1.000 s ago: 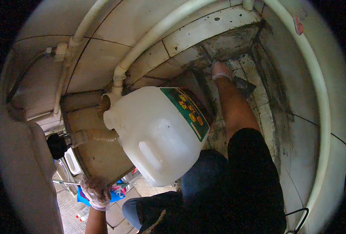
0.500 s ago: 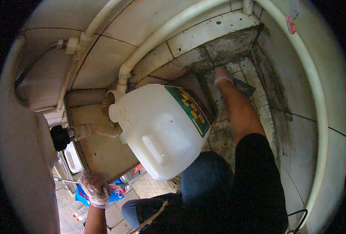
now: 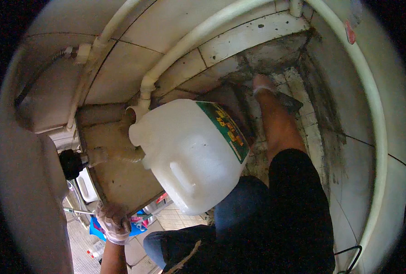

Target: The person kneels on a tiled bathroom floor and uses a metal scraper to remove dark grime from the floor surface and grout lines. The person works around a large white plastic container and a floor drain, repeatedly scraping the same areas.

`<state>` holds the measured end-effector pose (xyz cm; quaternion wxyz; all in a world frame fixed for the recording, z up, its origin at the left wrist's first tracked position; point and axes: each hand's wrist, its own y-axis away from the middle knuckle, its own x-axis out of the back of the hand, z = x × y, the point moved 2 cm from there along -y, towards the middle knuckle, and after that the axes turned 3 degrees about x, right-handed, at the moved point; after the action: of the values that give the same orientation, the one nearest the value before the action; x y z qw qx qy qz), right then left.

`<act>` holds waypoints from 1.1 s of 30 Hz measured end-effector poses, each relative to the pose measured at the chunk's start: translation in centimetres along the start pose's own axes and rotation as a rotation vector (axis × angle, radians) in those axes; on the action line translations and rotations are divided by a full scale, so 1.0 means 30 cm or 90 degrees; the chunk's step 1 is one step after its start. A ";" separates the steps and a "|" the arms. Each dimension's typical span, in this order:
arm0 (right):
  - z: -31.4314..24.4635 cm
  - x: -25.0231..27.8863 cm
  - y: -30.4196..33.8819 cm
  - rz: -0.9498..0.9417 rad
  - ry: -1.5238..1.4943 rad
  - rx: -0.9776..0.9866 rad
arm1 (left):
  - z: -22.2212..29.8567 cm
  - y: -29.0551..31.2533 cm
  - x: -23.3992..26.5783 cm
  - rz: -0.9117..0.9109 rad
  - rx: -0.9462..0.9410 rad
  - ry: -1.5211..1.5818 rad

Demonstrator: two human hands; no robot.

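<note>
My left hand (image 3: 113, 223), in a clear thin glove, is curled over the lower corner of a brownish ledge (image 3: 120, 182). A thin metal rod (image 3: 79, 211) ends beside its fingers. My right hand (image 3: 263, 84), gloved the same way, reaches down into the far corner of a grimy tiled recess (image 3: 309, 121); its fingers are hidden from me. Under that wrist lies a dark grey flat piece (image 3: 291, 102), whose kind I cannot make out. Between my arms a large white plastic jug (image 3: 189, 150) with a green label lies tilted, partly over the ledge and close to my knee.
A cream pipe (image 3: 184, 57) curves along the back wall and down the right side. A drain pipe (image 3: 109, 155) with a black fitting (image 3: 70, 164) crosses the ledge. Below my left hand are a blue packet (image 3: 98, 228) and a bottle (image 3: 96, 250). White basin-like surface (image 3: 27, 182) at left.
My right forearm and sleeve have shifted slightly left and forward, the hand staying in the corner. The whole view has moved a little. My left hand keeps its place on the ledge.
</note>
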<state>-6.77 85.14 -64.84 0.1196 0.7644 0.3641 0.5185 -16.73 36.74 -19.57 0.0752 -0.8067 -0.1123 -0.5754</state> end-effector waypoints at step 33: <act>0.054 -0.210 0.199 0.088 0.044 0.039 | 0.025 0.141 0.126 0.012 -0.016 0.020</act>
<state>-4.00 76.96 -66.63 0.0472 0.7728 0.3298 0.5401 -13.73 33.21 -16.22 0.0723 -0.7995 -0.0964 -0.5884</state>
